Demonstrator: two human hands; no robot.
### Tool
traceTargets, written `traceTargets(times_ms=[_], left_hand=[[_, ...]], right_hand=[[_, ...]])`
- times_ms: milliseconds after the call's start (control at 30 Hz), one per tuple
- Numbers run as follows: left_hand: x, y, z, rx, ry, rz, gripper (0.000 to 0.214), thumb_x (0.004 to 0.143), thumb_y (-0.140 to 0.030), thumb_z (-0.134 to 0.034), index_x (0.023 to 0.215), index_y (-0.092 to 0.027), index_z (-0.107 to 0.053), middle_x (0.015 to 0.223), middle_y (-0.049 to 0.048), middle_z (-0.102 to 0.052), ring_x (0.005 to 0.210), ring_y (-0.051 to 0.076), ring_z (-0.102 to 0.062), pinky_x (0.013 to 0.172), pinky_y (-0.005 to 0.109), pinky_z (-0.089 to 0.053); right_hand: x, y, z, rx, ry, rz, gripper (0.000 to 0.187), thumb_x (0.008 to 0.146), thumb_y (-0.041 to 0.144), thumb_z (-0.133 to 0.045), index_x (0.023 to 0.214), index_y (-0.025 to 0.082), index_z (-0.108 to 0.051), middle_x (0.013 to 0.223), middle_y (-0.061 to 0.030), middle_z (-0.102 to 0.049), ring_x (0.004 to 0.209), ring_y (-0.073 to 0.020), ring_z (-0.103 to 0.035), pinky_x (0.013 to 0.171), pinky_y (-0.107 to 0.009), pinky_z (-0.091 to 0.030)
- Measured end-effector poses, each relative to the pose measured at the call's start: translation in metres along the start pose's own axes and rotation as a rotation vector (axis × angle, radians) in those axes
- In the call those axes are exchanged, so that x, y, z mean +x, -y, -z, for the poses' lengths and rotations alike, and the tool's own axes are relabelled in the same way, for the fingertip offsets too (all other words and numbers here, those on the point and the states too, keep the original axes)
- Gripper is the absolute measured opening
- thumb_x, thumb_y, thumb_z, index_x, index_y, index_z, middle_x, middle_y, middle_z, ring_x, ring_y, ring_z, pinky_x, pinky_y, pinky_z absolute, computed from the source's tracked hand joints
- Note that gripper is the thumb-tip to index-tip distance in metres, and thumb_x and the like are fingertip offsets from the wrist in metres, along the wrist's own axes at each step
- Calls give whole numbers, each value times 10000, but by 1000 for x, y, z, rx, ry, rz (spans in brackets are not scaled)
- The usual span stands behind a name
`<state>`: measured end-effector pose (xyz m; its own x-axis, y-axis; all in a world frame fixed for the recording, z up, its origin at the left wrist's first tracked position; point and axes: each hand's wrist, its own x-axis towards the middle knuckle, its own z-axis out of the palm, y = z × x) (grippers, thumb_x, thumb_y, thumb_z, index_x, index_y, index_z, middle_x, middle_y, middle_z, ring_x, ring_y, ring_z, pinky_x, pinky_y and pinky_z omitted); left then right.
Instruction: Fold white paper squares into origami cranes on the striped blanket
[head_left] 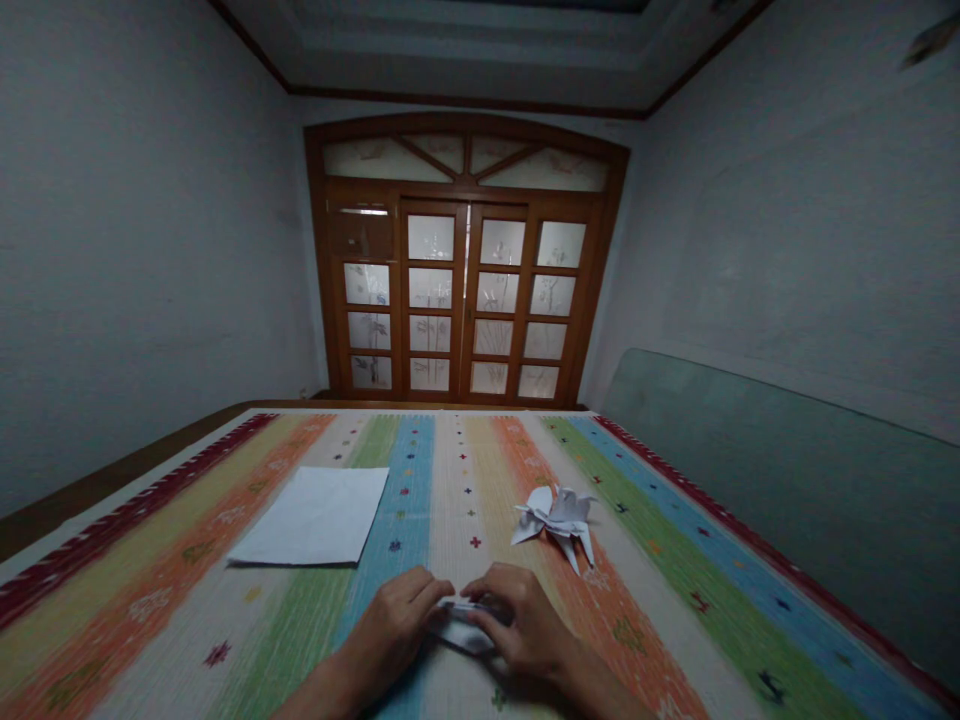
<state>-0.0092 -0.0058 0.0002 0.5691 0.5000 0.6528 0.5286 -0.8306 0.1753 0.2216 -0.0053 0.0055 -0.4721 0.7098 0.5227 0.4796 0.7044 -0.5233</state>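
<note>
I note the folded paper [466, 632] lying crosswise, pinched at its ends by left hand [397, 622] and right hand [526, 628], both equally near.

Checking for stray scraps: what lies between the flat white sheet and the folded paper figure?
Only bare striped mat between white sheet and paper figure, per the head view.

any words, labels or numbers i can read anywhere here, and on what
No readable text anywhere.
white sheet: blank.
small folded paper held by the left hand and right hand: no print visible.
paper figure: plain.
striped cloth and door panes: patterns only, no letters.
</note>
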Motion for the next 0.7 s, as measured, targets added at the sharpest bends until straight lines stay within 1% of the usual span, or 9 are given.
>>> traceTargets(times_ms=[67,167,267,367,467,500,567,700], left_hand=[[-1,0,-2,17,-12,-6,426,1106,-393,-282,1021,-185,-644,792,43,-665,676,172,-619,623,247,-467],[-2,-1,-5,54,-21,-21,417,1107,-387,-295,982,-187,-639,758,32,-656,655,172,-608,605,251,-450],[-1,-3,-5,62,-6,-15,437,1111,-374,-267,980,-188,-640,756,34,-664,654,172,-616,607,254,-455],[0,-4,-4,17,8,11,390,1107,-353,-302,1063,-191,-654,811,47,-684,700,176,-644,638,254,-489],[-1,-2,-3,-25,-33,71,285,1086,-290,-394,1148,-199,-657,858,55,-690,748,187,-668,671,264,-524],[-1,0,-3,-35,-52,95,261,1076,-268,-419,1142,-201,-662,859,55,-690,753,190,-671,673,268,-530],[-2,2,-2,-51,-79,132,231,1059,-245,-456,1070,-202,-683,837,50,-684,749,196,-671,658,272,-530],[-4,5,-2,-54,-84,161,236,1038,-207,-489,916,-201,-691,774,32,-664,706,190,-656,621,262,-502]], right_hand=[[0,0,-6,-85,3,39,170,869,352,-722,940,200,-749,848,-72,-766,784,-220,-682,727,-309,-473],[-1,-1,-15,-171,3,76,168,946,346,-650,901,201,-722,808,-63,-742,761,-207,-662,706,-301,-443],[-2,-3,-21,-205,-27,82,243,1002,350,-575,858,198,-698,768,-59,-726,723,-197,-646,681,-296,-423],[-2,-6,-21,-200,-57,82,254,1016,330,-549,855,197,-695,777,-64,-725,720,-196,-640,673,-295,-414],[-2,-9,-18,-193,-83,69,236,1015,308,-545,868,198,-694,783,-63,-723,723,-193,-642,675,-288,-409],[-2,-10,-18,-193,-86,64,230,1014,306,-545,874,198,-693,784,-61,-722,724,-193,-644,676,-287,-408],[-1,-11,-17,-199,-83,62,223,1013,302,-543,880,201,-691,782,-58,-721,723,-194,-646,673,-286,-403],[-1,-9,-18,-239,-82,70,215,1005,299,-552,867,201,-684,776,-59,-721,713,-197,-642,669,-292,-390]])
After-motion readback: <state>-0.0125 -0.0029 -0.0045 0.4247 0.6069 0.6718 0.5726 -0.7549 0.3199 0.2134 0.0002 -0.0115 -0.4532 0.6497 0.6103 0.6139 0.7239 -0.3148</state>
